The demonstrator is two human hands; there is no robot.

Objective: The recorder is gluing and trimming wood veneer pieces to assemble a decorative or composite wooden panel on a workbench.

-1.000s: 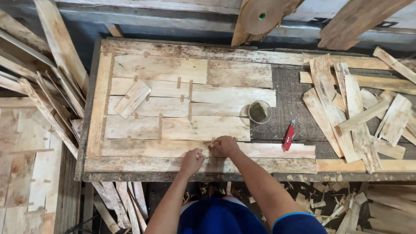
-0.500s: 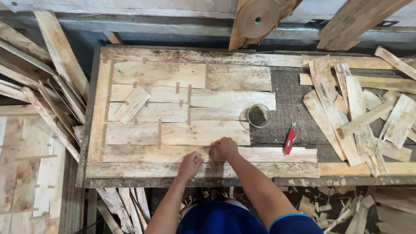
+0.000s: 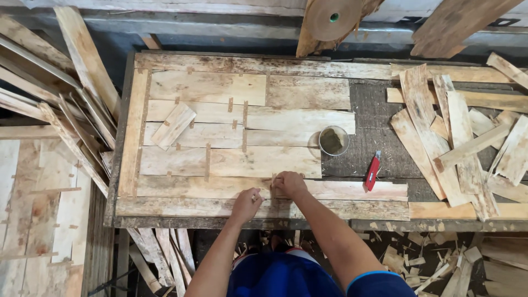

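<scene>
overhead, a small round metal tin (image 3: 333,141) with dark greenish paste inside sits on the worn wooden workbench (image 3: 379,99), near a red-handled utility knife (image 3: 373,171). the left hand (image 3: 247,202) rests half-curled on the pale thin veneer sheets (image 3: 220,159), pinching a small wood sliver (image 3: 254,195); the right hand (image 3: 287,183) presses curled fingers on a seam at the near edge, grasp unclear. loose veneer offcuts (image 3: 456,137) heap at right, long strips (image 3: 60,99) at left, shavings (image 3: 418,258) below.

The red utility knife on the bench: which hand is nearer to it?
Right. The right hand rests on the veneer strips, left of the red utility knife; the left hand lies farther left still.
</scene>
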